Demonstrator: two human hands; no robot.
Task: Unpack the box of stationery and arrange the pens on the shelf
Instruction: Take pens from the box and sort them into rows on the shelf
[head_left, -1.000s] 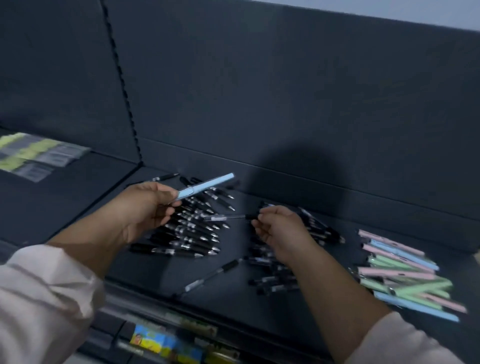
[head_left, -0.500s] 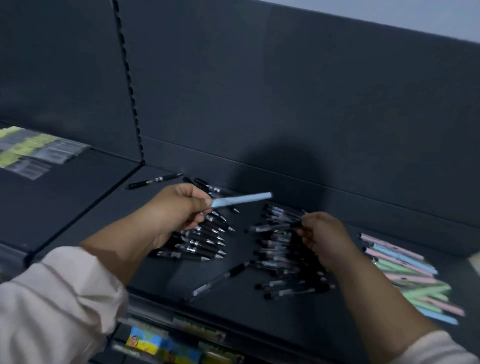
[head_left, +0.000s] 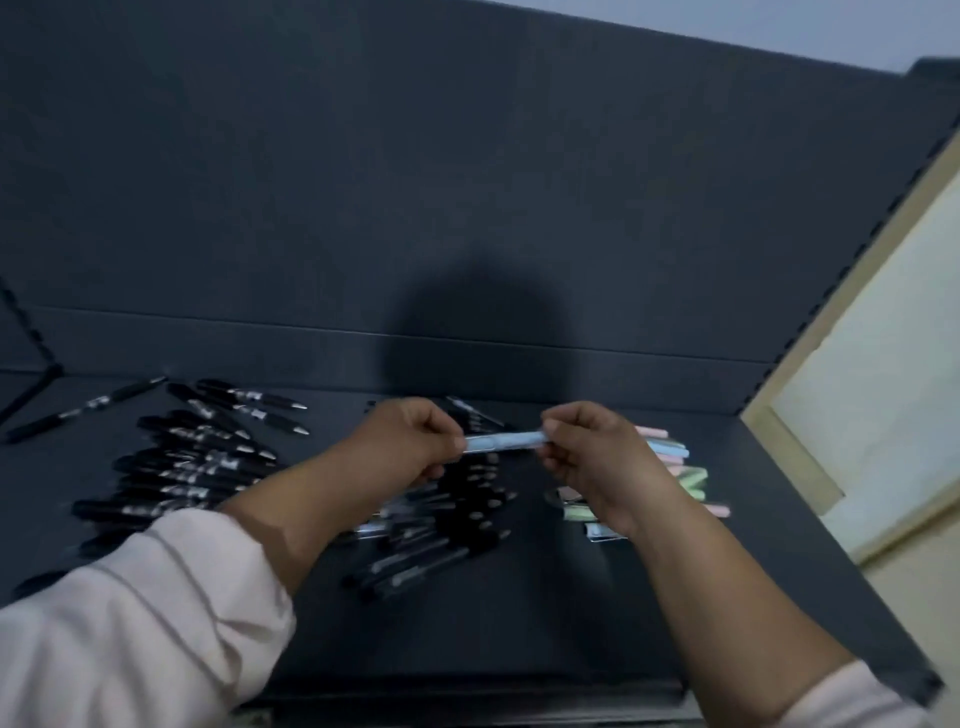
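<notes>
A light blue pen (head_left: 503, 442) is held level above the dark shelf (head_left: 571, 597), between both hands. My left hand (head_left: 410, 441) grips its left end and my right hand (head_left: 592, 447) pinches its right end. Black pens (head_left: 197, 457) lie in a loose row on the shelf's left part. A second heap of black pens (head_left: 447, 525) lies under and between my wrists. Pastel pink, blue and green pens (head_left: 680, 467) are piled to the right, partly hidden behind my right hand.
The shelf's dark back panel (head_left: 467, 208) rises behind the pens. A slotted upright (head_left: 841, 260) and a cream wall (head_left: 883, 364) close off the right side. One black pen (head_left: 83, 408) lies apart at the far left.
My left hand carried the light blue pen to the right, over the middle heap. My right hand let go of a black pen and took the blue pen's other end. The view swung right.
</notes>
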